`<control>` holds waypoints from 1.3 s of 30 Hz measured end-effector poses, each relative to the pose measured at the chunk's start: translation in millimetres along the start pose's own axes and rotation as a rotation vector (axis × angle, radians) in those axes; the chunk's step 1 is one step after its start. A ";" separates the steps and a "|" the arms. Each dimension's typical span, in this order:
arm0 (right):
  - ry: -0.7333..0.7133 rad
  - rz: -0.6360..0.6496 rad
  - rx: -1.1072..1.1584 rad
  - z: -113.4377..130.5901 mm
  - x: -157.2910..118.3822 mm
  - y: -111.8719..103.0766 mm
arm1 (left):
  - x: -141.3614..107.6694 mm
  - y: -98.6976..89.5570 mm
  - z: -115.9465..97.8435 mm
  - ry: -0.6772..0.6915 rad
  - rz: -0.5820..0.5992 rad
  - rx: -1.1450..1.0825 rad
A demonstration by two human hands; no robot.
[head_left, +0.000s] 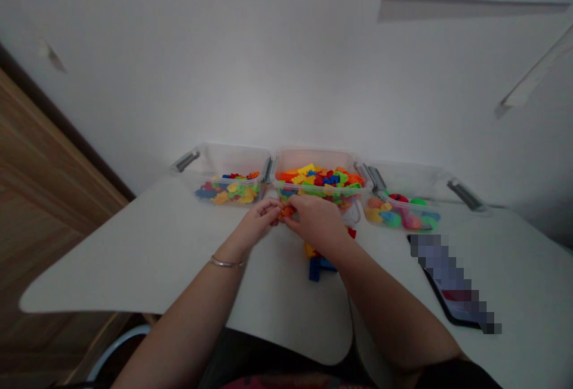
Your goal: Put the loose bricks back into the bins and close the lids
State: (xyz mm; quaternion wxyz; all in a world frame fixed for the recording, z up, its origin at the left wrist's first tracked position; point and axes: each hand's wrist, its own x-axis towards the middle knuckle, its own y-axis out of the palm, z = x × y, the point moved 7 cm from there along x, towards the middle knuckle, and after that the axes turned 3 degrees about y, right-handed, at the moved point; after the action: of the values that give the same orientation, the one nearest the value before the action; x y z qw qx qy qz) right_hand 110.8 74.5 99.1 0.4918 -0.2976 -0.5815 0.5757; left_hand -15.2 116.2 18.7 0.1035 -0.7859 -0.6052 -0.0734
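Observation:
My left hand point(262, 219) and my right hand point(316, 219) meet just in front of the middle bin. Between their fingertips is a small orange toy brick point(287, 212), partly covered by the fingers, and both hands pinch it. Below my right wrist, blue, yellow and red building bricks point(316, 268) lie on the table, partly hidden by the forearm; whether they are joined I cannot tell. Behind the hands stands the clear middle bin point(322, 188), holding many bricks point(320, 177) in orange, yellow, green, blue and red.
To the left, a clear bin point(233, 150) holds small colourful pieces point(235, 189). Another clear bin point(407, 174) on the right contains rounded toys point(403, 213). A phone point(452, 287) lies at the right on the white table point(156, 246). The wall point(268, 67) rises behind the bins.

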 end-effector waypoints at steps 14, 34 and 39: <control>0.107 -0.628 0.322 -74.8 -7.4 -71.9 | -0.9 7.2 18.8 -0.125 0.007 -0.096; 0.145 -0.757 0.248 -72.1 -12.9 -72.3 | 0.9 7.0 20.5 -0.122 0.042 -0.124; -0.215 -0.488 0.292 -22.7 -9.5 -60.1 | 2.3 5.5 21.7 -0.097 0.058 -0.202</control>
State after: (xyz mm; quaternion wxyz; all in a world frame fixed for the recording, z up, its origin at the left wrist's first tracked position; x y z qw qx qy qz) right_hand 148.0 64.7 151.4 0.5888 -0.0129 -0.5957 0.5462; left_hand -9.6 122.5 -2.2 -0.0033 -0.8120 -0.5762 -0.0929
